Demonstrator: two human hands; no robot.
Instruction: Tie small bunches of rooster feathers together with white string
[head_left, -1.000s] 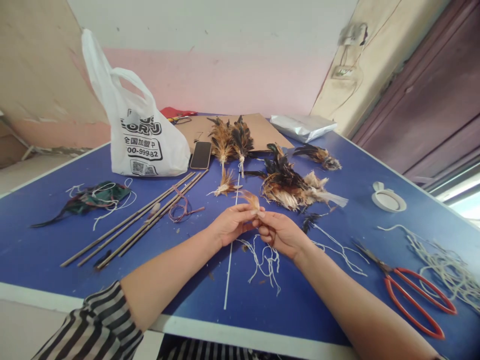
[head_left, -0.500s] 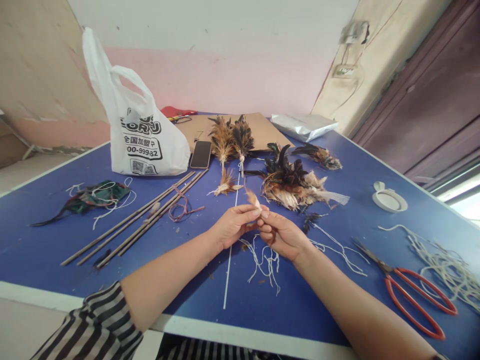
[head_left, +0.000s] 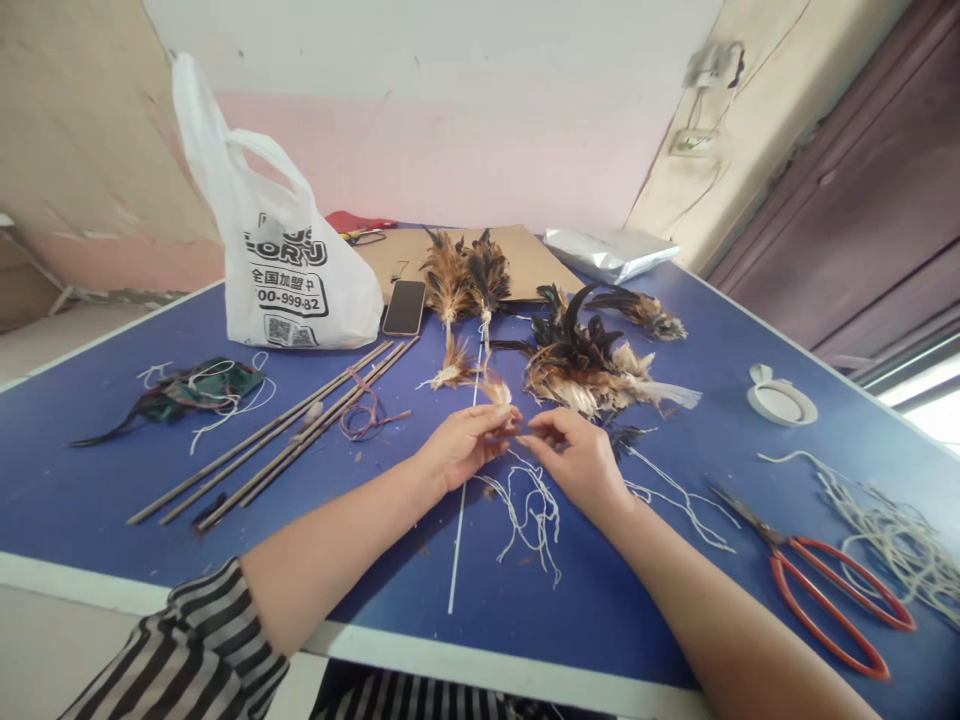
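Left hand (head_left: 469,447): thumb and fingers closed on a small tan feather tuft (head_left: 496,389), which projects beyond the fingertips. Right hand (head_left: 581,462): fingers bent, tips just beside the tuft; whether they grip anything cannot be determined. White strings (head_left: 538,512) lie on the near side of both hands' fingers, a dark feather pile (head_left: 574,360) beyond the right fingers, red-handled scissors (head_left: 780,541) well to their right.

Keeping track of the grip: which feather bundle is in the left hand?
The small tan-and-white feather tuft, pinched in the left hand. The other feather bundles lie unheld.
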